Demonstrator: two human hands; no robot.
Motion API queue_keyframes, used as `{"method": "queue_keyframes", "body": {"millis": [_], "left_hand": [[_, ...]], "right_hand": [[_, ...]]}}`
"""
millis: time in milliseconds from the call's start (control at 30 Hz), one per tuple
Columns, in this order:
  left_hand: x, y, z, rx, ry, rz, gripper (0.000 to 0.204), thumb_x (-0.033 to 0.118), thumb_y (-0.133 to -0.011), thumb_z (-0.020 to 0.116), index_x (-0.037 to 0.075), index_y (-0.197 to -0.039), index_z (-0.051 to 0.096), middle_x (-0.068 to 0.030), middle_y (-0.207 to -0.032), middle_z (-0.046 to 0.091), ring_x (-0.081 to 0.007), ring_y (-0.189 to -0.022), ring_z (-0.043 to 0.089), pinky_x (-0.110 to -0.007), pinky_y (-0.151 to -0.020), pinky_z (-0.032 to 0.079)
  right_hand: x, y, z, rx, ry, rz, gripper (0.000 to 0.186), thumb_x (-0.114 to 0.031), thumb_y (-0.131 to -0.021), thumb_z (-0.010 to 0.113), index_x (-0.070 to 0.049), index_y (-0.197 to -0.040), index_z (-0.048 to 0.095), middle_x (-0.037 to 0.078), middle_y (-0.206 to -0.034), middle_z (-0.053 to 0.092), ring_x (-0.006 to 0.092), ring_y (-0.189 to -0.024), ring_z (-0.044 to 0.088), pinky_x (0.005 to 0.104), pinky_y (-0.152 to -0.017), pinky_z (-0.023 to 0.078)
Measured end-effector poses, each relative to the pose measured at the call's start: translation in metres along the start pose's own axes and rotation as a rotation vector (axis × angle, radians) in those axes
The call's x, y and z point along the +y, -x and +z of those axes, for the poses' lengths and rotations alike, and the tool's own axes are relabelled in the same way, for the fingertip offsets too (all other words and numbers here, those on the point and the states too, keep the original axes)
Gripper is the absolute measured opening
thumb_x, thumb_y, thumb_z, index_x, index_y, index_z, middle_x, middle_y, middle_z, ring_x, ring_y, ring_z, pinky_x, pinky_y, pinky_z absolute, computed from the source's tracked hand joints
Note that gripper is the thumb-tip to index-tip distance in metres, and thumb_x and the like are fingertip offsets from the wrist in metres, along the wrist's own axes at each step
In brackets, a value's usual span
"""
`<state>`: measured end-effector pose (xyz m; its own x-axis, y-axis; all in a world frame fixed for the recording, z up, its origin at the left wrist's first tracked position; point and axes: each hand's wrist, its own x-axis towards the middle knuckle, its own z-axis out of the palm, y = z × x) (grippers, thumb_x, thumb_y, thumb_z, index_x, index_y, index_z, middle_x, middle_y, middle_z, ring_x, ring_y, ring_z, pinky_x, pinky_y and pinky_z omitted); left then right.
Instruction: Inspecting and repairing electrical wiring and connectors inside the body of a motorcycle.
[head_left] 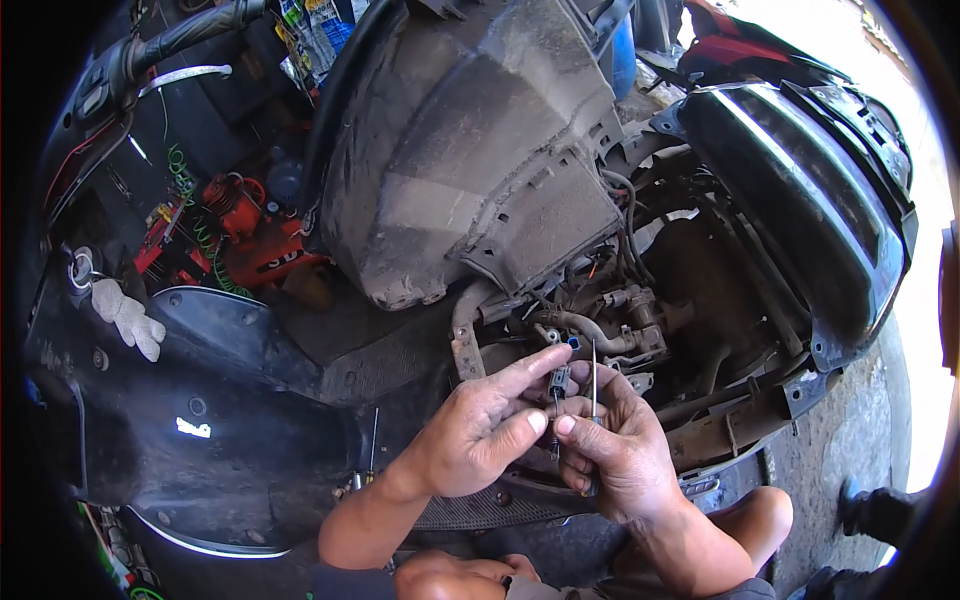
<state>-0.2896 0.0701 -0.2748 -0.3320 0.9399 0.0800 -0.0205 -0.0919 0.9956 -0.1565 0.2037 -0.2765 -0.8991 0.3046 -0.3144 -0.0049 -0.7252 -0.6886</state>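
Since the dark connector (559, 382) is so small, the left hand (478, 432) seems to hold it closely, above the scooter's open frame (735, 425), while the right hand (630, 450) grips a thin screwdriver (594, 385) beside it, its tip pointing away from the person, perhaps so that both are well in sight. The large grey panel (480, 150) stands raised, which probably leaves the engine parts (642, 338) reachable.

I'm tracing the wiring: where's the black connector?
In the head view, right of centre, the black connector is between the left hand and the right hand, just left of the latter's metal rod.
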Motion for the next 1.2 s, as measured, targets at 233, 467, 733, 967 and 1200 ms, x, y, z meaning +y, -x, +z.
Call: {"method": "queue_keyframes", "body": {"millis": [233, 467, 733, 967, 1200], "left_hand": [[-0.001, -0.005, 0.005, 0.131, -0.11, -0.012, 0.05, 0.012, -0.101, 0.052, -0.008, -0.146, 0.044, -0.0172, -0.128, 0.065, -0.0185, -0.114, 0.063, -0.032, -0.102, 0.047], [-0.002, -0.011, 0.009, 0.138, -0.024, -0.052, 0.046, 0.007, -0.101, 0.052, -0.005, -0.146, 0.047, -0.0165, -0.123, 0.068, -0.0176, -0.109, 0.065, -0.03, -0.098, 0.05], [-0.005, -0.017, 0.011, 0.156, -0.041, -0.102, 0.044, 0.004, -0.098, 0.059, -0.005, -0.141, 0.053, -0.0145, -0.116, 0.072, -0.0101, -0.09, 0.064, -0.026, -0.083, 0.054], [-0.005, -0.021, 0.014, 0.164, 0.009, -0.108, 0.04, 0.004, -0.097, 0.06, -0.007, -0.136, 0.055, -0.017, -0.116, 0.071, -0.0121, -0.091, 0.066, -0.026, -0.083, 0.054], [-0.007, -0.021, 0.015, 0.17, 0.05, -0.095, 0.04, 0.003, -0.097, 0.06, -0.007, -0.135, 0.055, -0.015, -0.112, 0.071, -0.0119, -0.089, 0.063, -0.026, -0.083, 0.053]], "right_hand": [[0.007, 0.002, 0.002, 0.004, -0.121, -0.01, 0.063, -0.001, -0.092, 0.067, -0.002, -0.142, 0.029, 0.012, -0.098, 0.066, 0.0074, -0.056, 0.052, 0.0227, -0.046, 0.044], [0.004, 0.005, -0.004, -0.018, -0.25, 0.037, 0.059, 0.001, -0.093, 0.065, -0.003, -0.142, 0.031, 0.012, -0.098, 0.067, 0.0075, -0.057, 0.05, 0.0227, -0.047, 0.044], [-0.001, 0.008, -0.01, -0.041, -0.374, 0.093, 0.054, -0.001, -0.095, 0.063, -0.002, -0.141, 0.033, 0.01, -0.095, 0.064, 0.0072, -0.057, 0.048, 0.022, -0.046, 0.044], [0.0, 0.008, -0.014, -0.056, -0.455, 0.141, 0.054, -0.001, -0.095, 0.062, -0.003, -0.141, 0.033, 0.009, -0.094, 0.063, 0.0076, -0.058, 0.049, 0.0225, -0.046, 0.044], [0.002, 0.007, -0.016, -0.062, -0.449, 0.13, 0.056, -0.001, -0.095, 0.062, -0.002, -0.143, 0.031, 0.009, -0.094, 0.063, 0.008, -0.058, 0.05, 0.0227, -0.047, 0.044]]}}
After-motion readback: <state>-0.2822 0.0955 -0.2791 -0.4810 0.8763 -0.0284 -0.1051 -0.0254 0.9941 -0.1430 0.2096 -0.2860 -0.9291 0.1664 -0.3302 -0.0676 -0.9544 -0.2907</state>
